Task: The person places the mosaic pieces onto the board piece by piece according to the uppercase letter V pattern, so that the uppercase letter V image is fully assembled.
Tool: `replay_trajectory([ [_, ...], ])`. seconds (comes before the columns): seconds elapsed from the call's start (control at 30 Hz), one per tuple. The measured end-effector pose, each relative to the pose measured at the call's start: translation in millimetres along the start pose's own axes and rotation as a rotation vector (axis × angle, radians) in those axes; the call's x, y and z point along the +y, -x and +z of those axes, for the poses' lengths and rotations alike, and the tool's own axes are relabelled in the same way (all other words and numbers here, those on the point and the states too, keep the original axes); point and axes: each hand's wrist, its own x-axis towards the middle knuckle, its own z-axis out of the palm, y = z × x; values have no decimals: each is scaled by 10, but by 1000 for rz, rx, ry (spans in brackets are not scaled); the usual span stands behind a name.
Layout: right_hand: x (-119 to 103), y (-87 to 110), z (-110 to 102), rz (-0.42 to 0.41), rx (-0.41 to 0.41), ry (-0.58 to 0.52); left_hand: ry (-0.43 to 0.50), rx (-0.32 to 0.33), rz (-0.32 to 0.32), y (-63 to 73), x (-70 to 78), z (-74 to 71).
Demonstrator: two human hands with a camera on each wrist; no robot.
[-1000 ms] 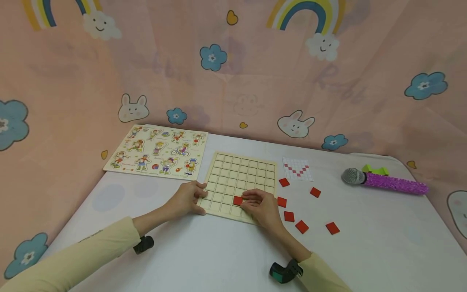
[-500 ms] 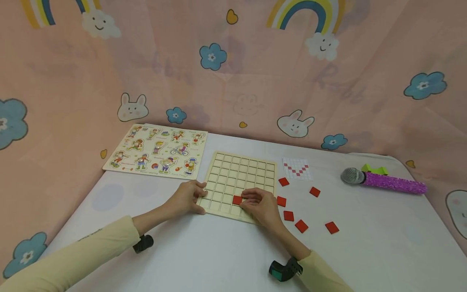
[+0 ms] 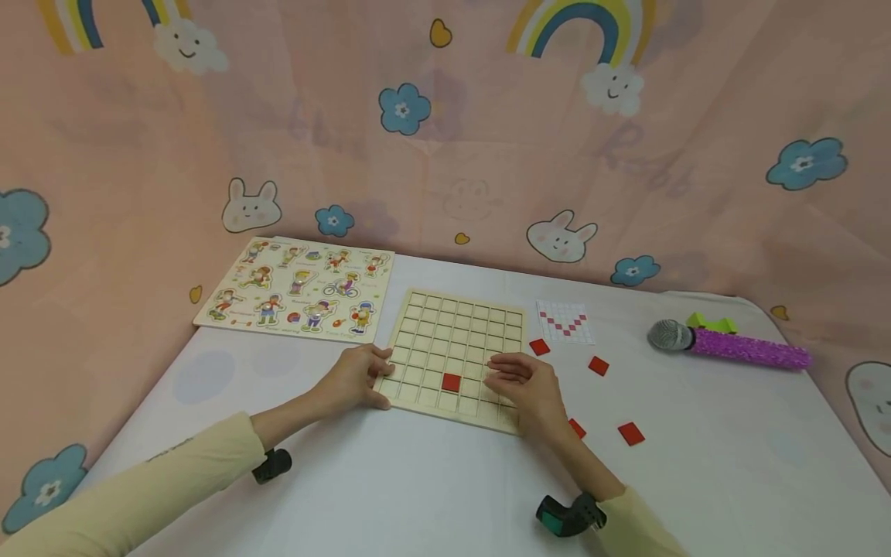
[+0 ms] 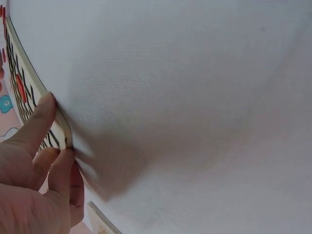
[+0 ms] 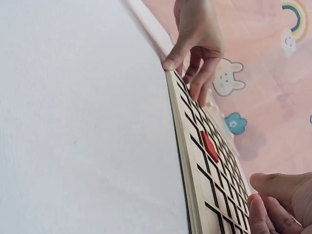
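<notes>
A pale wooden grid board (image 3: 431, 340) lies on the white table with one red square tile (image 3: 451, 383) set in a cell of its nearer half. My left hand (image 3: 358, 377) grips the board's near left corner; in the left wrist view its thumb (image 4: 44, 109) presses along the edge. Over the right side of the board is my right hand (image 3: 534, 391), fingers loosely bent and nothing seen between them. Loose red tiles lie to the right, among them one by the board's edge (image 3: 539, 346) and one farther right (image 3: 599, 366). Others are partly or wholly hidden behind the right hand.
A pattern card (image 3: 565, 323) with red squares in a V lies behind the tiles. A purple glittery microphone (image 3: 752, 348) and a green piece (image 3: 717, 322) are at the far right. A picture puzzle board (image 3: 295, 290) lies at the back left, before a printed cloth (image 3: 445, 170).
My right hand has let go of the red tile on the grid board and moved right, now covering some loose tiles. The left hand stays at the corner.
</notes>
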Motion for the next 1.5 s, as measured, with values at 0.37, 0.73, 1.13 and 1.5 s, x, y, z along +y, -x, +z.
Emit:
replay_trajectory([
  [0.37,143,21,-580,89,82,113,2,5,-7,26,20,9],
  [0.73,410,-57,-1403,23,58,283,-6,-3,2,37,30,-14],
  [1.13,609,-256,-1626,69,-44,442,10,-5,-15,1,16,-12],
  [1.5,544,-264,-1728,94,-70,417,21,-3,-26,9,47,-19],
])
